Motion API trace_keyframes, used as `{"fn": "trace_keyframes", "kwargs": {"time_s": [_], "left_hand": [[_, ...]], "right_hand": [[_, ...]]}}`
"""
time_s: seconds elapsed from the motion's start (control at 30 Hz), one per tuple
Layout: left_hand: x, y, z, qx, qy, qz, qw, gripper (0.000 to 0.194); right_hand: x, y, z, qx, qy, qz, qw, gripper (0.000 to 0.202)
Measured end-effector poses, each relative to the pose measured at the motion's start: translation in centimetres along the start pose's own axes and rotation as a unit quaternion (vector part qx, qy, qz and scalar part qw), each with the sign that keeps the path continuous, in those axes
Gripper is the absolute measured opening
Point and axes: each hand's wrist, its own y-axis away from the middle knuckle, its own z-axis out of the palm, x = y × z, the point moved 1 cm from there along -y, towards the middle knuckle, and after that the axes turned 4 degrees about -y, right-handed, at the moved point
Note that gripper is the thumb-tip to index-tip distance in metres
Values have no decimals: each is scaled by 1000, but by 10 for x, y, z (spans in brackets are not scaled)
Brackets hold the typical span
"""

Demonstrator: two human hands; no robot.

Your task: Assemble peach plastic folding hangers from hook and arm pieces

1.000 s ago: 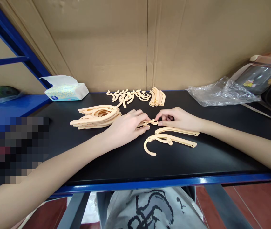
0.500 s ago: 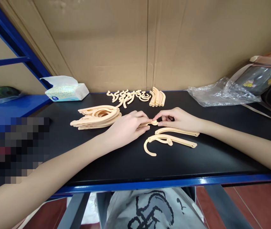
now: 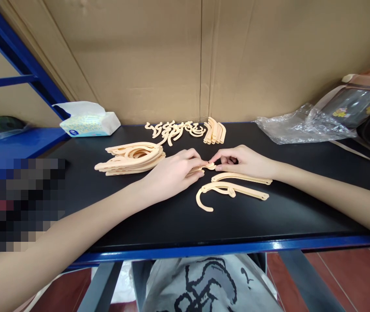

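Near the middle of the black table, my left hand (image 3: 185, 168) is closed on a small cream plastic piece (image 3: 211, 166), mostly covered by the fingers. Thumb and forefinger of my right hand (image 3: 237, 159) pinch the same piece from the right. Just in front lie a curved cream arm (image 3: 241, 177) and, nearer me, a joined arm-and-hook part (image 3: 237, 189) with its hook pointing left. A stack of cream hanger pieces (image 3: 132, 159) sits left of my left hand.
Small cream hooks (image 3: 171, 130) and a bundle of short arms (image 3: 215, 131) lie at the back. A tissue pack (image 3: 89, 123) stands back left; clear plastic wrap (image 3: 302, 128) and a bottle (image 3: 354, 106) are at right. The blue table edge (image 3: 204, 253) runs in front.
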Motion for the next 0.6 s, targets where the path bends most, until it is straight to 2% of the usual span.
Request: {"fn": "trace_keyframes", "kwargs": {"time_s": [0.37,0.6], "left_hand": [[6,0,-4,2,-7,-36,999,34],[10,1,-6,-15,-1,-23,1000,32]], "right_hand": [[-2,-1,-1,-1,-2,-7,1000,30],[-1,0,0,0,2,-6,1000,27]]}}
